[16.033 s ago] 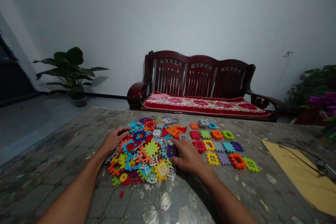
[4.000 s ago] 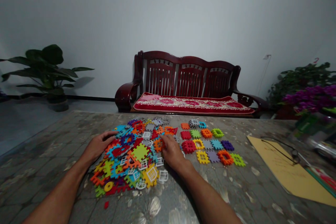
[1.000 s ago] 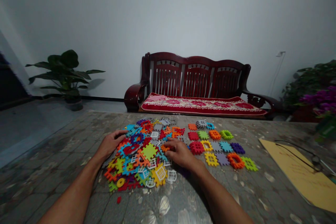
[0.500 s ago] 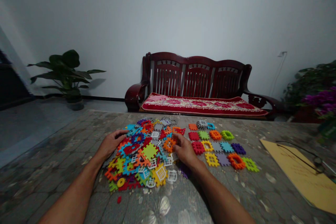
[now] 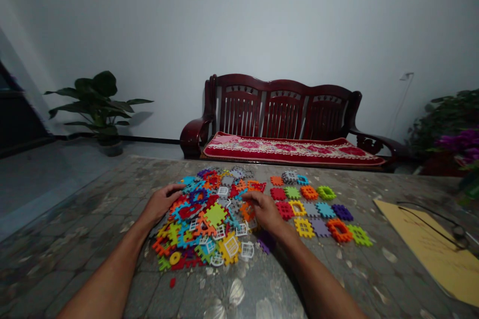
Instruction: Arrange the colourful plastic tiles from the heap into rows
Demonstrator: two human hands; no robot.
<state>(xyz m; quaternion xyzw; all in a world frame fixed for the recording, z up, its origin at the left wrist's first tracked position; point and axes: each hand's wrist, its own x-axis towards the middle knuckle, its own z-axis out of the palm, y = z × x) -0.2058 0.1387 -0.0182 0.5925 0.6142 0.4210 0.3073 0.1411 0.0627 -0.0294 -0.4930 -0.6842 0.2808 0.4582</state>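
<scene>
A heap of colourful interlocking plastic tiles (image 5: pixel 215 216) lies between my hands, mixed with small white window frames (image 5: pixel 247 249). At the heap's left edge rests my left hand (image 5: pixel 161 203), its fingers stretched out over the outer pieces and holding nothing. My right hand (image 5: pixel 266 213) is at the right side with fingers extended above an orange tile (image 5: pixel 246 211), which it partly covers. No piece shows in its grasp. Close to the right wrist, a purple tile (image 5: pixel 264 245) lies partly in shadow.
Right of the heap, single tiles lie in rough rows, among them a yellow window tile (image 5: pixel 304 228) and a lime-green tile (image 5: pixel 359 235). Glasses (image 5: pixel 457 232) rest on a yellow paper (image 5: pixel 422 249). A wooden bench (image 5: pixel 282 109) stands beyond the table.
My right hand has shifted slightly and its fingers now cover more of the orange tile. My left hand stays at the heap's edge. The view has turned slightly.
</scene>
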